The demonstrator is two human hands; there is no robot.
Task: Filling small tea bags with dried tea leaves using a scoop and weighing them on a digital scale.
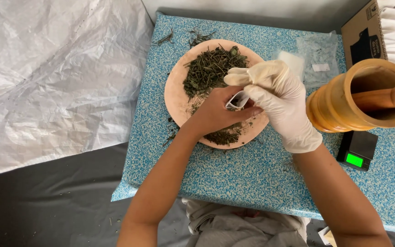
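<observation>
A round pinkish plate [175, 93] on the blue speckled table [252, 178] carries a heap of dried green herbs [209, 68] and some crushed herb [225, 136] at its near edge. Above the plate my bare left hand [216, 113] pinches a small white sachet [237, 99]. My right hand [277, 98], in a white glove, is bunched at the sachet's open top, fingers pressed together as if pinching herb into it.
A wooden mortar [339, 107] with a pestle [385, 97] stands right of the plate. A small black scale with a green display [356, 148] sits before it. Clear plastic bags [318, 57], a cardboard box [362, 32] and white sheeting [56, 77] surround the table.
</observation>
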